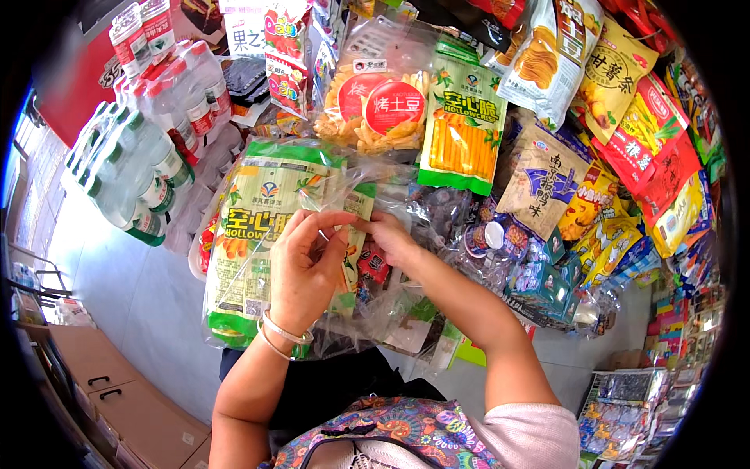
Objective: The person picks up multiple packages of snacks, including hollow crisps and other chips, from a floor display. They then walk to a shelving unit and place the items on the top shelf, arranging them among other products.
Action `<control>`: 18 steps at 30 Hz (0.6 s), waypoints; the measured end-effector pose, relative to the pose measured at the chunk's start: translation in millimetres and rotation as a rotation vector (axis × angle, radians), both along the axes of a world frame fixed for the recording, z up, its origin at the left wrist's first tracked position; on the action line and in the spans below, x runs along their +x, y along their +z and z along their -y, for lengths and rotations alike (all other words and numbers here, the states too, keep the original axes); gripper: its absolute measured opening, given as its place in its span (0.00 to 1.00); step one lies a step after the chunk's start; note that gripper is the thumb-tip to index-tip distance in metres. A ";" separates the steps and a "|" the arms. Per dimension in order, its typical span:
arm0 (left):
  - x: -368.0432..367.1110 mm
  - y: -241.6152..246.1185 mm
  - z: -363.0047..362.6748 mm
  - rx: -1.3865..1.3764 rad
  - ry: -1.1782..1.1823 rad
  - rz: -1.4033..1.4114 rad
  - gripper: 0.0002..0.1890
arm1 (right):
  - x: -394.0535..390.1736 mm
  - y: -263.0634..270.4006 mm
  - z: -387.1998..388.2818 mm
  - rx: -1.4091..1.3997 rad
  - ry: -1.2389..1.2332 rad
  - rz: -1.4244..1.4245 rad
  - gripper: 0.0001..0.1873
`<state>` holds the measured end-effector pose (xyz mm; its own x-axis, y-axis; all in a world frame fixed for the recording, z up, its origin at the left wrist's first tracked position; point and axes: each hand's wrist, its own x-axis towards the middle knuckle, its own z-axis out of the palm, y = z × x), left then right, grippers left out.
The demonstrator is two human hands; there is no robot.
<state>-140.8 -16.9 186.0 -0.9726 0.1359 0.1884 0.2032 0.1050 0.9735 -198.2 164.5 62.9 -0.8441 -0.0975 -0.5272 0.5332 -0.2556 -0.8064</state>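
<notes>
A large clear plastic bag (375, 170) lies in front of me, with green-and-cream packs of hollow crisp sticks (252, 281) inside its left part. Over these packs, my left hand (307, 255), with bangles at its wrist, has thumb and forefinger bent together at the bag's film. My right hand (391, 235) meets it from the right, its fingertips pinching the film close to the left forefinger. The exact fold between the fingers is hard to make out. Beneath the hands, small red-wrapped items (373, 264) show through the plastic.
Beyond the bag stand a bag of potato snacks (375, 99) and another hollow crisp pack (463, 117). Shrink-wrapped bottles (140, 170) are stacked at left. Several snack bags (542, 182) and small boxes (539, 287) crowd the right. Brown cabinets (117, 393) stand at lower left.
</notes>
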 end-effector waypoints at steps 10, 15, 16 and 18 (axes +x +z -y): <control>-2.1 -2.3 5.7 -0.003 0.031 -0.022 0.07 | 59.8 43.5 -73.3 1.008 0.068 -0.594 0.25; -3.9 -8.8 1.0 0.041 0.088 -0.103 0.08 | 76.1 48.3 -77.2 1.523 1.033 -1.237 0.34; -3.9 -8.8 0.6 0.049 0.088 -0.104 0.08 | 77.8 47.7 -73.8 1.513 1.166 -1.300 0.33; -3.1 -8.6 0.7 0.036 0.084 -0.109 0.08 | 77.8 38.1 -71.7 1.426 1.210 -1.475 0.30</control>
<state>-143.9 -17.6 177.4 -0.9537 0.0457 0.2971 0.3002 0.0921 0.9494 -120.4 236.2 100.9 -0.4398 -0.8976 -0.0287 -0.8979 0.4389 0.0335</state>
